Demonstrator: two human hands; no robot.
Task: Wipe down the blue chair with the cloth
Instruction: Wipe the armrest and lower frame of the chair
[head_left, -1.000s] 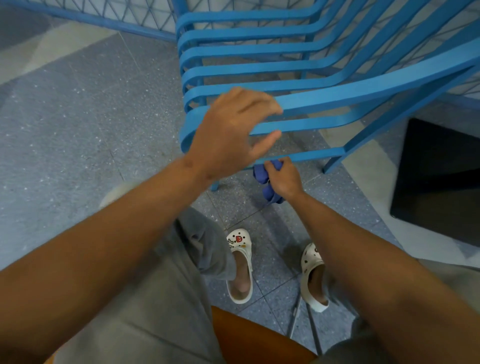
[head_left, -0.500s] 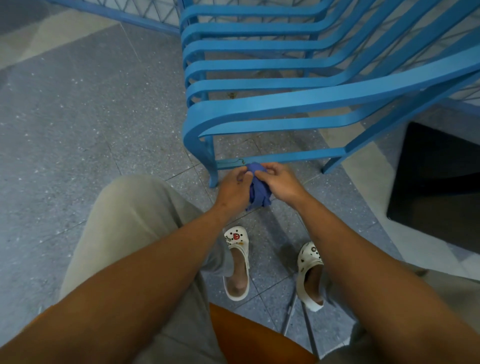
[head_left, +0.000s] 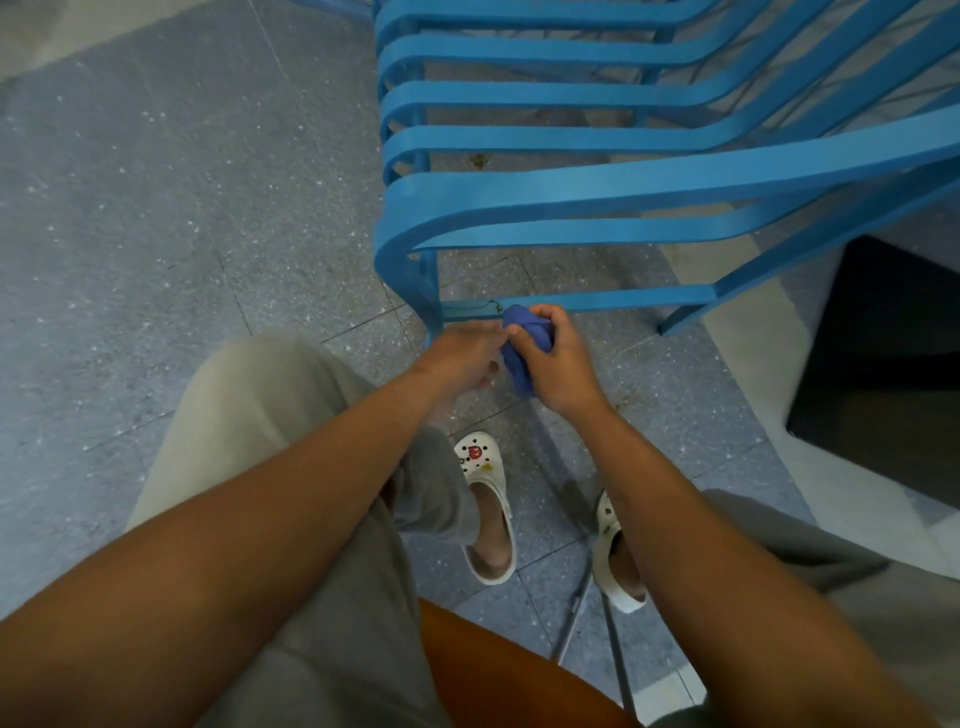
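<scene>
Gripped soft, light bunched cloth (head_left: 524, 348) in right hand (head_left: 558, 358), left hand (head_left: 462, 358) blurred, grip unclear, below blue chair (head_left: 571, 192) rail.

The blue chair (head_left: 649, 187) runs off the top and right edges; the left hand (head_left: 462, 358) is motion-blurred.

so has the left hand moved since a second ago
Yes. The left hand has dropped from the chair's upper slat down to the cloth, beside the low crossbar of the blue chair.
</scene>
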